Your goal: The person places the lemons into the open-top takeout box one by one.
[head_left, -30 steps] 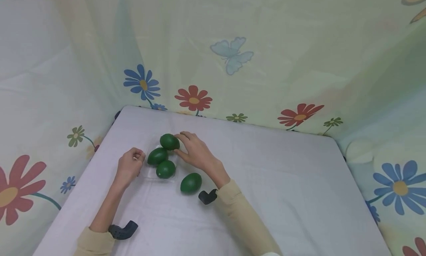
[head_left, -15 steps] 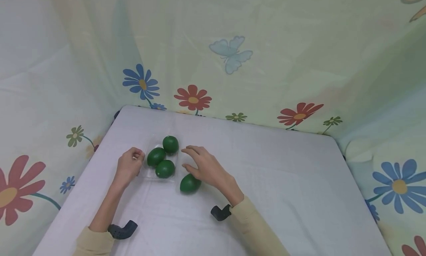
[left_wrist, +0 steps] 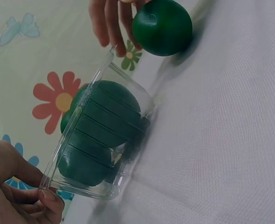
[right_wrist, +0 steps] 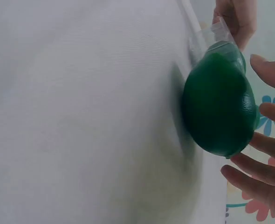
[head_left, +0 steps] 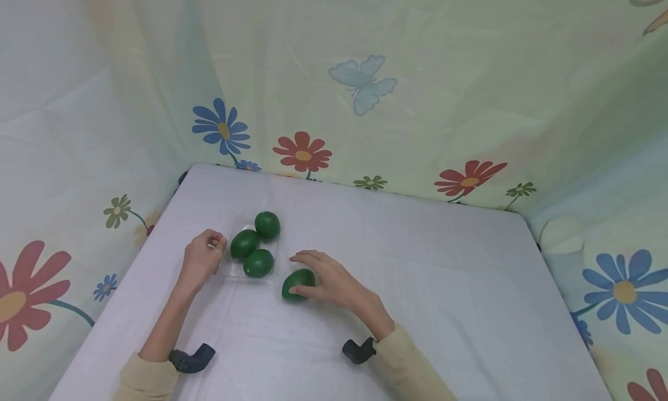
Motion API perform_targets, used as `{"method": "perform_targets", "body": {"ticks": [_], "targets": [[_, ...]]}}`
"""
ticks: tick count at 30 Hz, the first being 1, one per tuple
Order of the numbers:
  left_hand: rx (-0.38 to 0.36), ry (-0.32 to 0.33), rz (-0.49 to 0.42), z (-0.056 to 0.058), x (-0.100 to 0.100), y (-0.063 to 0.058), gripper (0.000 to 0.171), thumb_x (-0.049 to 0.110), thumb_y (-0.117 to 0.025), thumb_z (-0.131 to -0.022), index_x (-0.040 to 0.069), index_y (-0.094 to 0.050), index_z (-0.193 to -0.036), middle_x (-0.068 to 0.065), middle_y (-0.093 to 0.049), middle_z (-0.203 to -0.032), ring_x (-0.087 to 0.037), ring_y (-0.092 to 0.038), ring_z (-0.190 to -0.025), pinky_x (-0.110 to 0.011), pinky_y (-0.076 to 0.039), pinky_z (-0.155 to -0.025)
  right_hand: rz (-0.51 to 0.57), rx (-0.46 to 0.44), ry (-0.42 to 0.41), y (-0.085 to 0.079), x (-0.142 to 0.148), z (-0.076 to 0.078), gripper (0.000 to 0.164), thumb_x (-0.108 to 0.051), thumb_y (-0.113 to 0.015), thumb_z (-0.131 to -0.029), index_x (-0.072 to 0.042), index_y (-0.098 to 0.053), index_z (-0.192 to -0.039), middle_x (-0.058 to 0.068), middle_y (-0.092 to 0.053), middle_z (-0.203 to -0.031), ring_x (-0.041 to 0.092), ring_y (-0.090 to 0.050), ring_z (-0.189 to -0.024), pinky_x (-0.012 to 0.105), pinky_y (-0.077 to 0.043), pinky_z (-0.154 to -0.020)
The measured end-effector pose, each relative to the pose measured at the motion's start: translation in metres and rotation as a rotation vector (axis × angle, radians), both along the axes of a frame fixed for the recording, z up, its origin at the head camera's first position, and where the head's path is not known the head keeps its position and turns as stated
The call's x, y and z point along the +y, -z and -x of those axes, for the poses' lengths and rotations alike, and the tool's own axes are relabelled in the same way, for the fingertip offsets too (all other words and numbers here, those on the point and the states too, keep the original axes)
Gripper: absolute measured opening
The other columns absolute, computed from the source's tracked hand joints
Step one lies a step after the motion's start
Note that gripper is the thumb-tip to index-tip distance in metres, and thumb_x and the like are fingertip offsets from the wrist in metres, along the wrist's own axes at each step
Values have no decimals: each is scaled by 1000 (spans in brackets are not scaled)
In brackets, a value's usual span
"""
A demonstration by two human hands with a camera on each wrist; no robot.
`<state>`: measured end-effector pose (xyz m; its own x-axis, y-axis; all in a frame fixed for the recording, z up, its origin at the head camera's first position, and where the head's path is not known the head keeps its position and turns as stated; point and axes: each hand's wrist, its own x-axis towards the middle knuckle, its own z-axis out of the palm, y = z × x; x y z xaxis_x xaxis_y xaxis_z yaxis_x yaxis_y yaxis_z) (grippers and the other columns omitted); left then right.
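Observation:
My left hand (head_left: 203, 256) pinches the left rim of a clear plastic container (head_left: 247, 281) between thumb and fingers, which the left wrist view shows up close. Three dark green limes (head_left: 244, 244) lie inside it. To the container's near right, another lime (head_left: 298, 278) sits on the white cloth. Over this loose lime reaches my right hand (head_left: 334, 282), its thumb on the near side and its fingers on the far side. In the right wrist view those fingers are spread and fairly straight, with fingertips right at the surface of the lime (right_wrist: 219, 105).
A white cloth (head_left: 443, 296) covers the table, which stretches well to the right of my right hand. Behind it hangs a flower-printed curtain (head_left: 417, 99), with more of it on both sides. A dark wrist mount (head_left: 193, 359) sits on each forearm.
My right hand has let go of the farthest lime in the container, then moved back toward me and right, down to the loose lime. The left hand stays at the rim.

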<state>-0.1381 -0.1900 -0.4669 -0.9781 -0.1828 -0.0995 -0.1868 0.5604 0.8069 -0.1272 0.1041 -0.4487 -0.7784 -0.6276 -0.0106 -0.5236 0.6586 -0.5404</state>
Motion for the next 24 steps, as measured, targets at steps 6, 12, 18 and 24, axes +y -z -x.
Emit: {"method": "perform_targets", "body": {"ticks": [6,12,18,24], "targets": [[1,1,-1,0,0,1,28,16,-47,-98,-4,-57,-114,-18,-61,-100,-26,-62,-66,-24,-48,-49,32,8,-33,10,1,-8,62,-43,-73,-84,-21,-52,-138,0,-49,-143,20,-49,-131,40,-46,-105],[1,-2,0,-1,-1,0,28,16,-47,-98,-4,-57,-114,-18,-61,-101,-25,-61,-65,-24,-48,-49,42,33,-43,16,3,-13,56,-35,-75,-84,-20,-55,-135,1,-52,-140,19,-51,-129,35,-48,-102],[-6,2,0,-1,-1,-1,28,16,-46,-99,-4,-57,-115,-19,-61,-101,-26,-61,-64,-24,-47,-48,64,45,-62,21,4,-15,53,-27,-76,-84,-19,-56,-133,3,-54,-137,19,-56,-124,32,-50,-100],[-16,1,1,0,-1,-1,29,17,-46,-99,-4,-56,-115,-19,-61,-102,-25,-61,-65,-24,-48,-49,95,54,-58,24,4,-15,51,-26,-77,-84,-19,-57,-130,2,-55,-133,17,-57,-120,31,-51,-98]]}}
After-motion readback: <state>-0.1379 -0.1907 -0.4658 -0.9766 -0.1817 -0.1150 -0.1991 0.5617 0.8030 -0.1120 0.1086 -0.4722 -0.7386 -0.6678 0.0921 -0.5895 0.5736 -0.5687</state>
